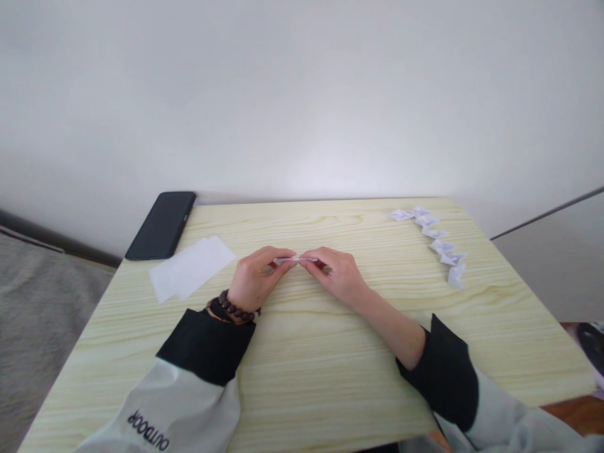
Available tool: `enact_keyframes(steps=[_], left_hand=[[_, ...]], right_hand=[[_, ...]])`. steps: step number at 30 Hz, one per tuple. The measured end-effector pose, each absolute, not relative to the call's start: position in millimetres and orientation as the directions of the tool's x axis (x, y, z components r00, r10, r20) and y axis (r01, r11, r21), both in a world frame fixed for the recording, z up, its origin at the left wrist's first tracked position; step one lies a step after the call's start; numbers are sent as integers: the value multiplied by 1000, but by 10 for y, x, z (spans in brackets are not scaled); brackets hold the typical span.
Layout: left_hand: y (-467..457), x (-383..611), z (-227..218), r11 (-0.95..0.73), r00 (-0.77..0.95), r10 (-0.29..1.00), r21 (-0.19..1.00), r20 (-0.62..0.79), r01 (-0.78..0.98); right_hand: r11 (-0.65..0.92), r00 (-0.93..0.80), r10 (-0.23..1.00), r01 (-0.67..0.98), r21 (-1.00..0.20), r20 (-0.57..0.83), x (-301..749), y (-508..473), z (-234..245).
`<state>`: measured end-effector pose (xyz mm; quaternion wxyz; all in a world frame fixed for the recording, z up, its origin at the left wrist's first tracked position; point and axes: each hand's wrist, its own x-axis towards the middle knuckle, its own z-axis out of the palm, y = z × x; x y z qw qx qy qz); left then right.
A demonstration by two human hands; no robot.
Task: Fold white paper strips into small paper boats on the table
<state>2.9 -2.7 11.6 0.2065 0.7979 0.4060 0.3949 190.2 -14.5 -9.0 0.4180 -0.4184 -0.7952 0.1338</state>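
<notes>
Between my two hands, over the middle of the table, is a small folded piece of white paper (297, 258), seen nearly edge-on. My left hand (258, 272) pinches its left end between thumb and fingers. At the other end, my right hand (334, 269) grips it the same way. The fingertips of both hands almost meet at the paper's centre, and they cover much of it. Flat white paper sheets (195, 267) lie overlapping to the left of my left hand.
Several small folded paper boats (441, 245) form a curved row at the table's right rear. A black phone (163, 225) lies at the back left corner. The pale wood-grain table (311, 377) meets a white wall (302, 100) behind.
</notes>
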Motion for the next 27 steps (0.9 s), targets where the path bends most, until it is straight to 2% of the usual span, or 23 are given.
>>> enact_keyframes(steps=[7,14,19,27], left_hand=[[-47,28,75,-588,414,809,559,419,584],[-55,20,71,-530,330,847,616,417,583],[-51,1,74,-528,364,849,633,383,566],[-72,3,84,-559,393,829,576,398,596]], right_hand=[[628,-368,772,568,-532,517,1908,-159,-102],[610,-372,792,533,-587,485,1907,-164,-86],[579,-335,813,555,-598,476,1915,-153,-93],[590,-345,803,581,-561,487,1896,-170,-64]])
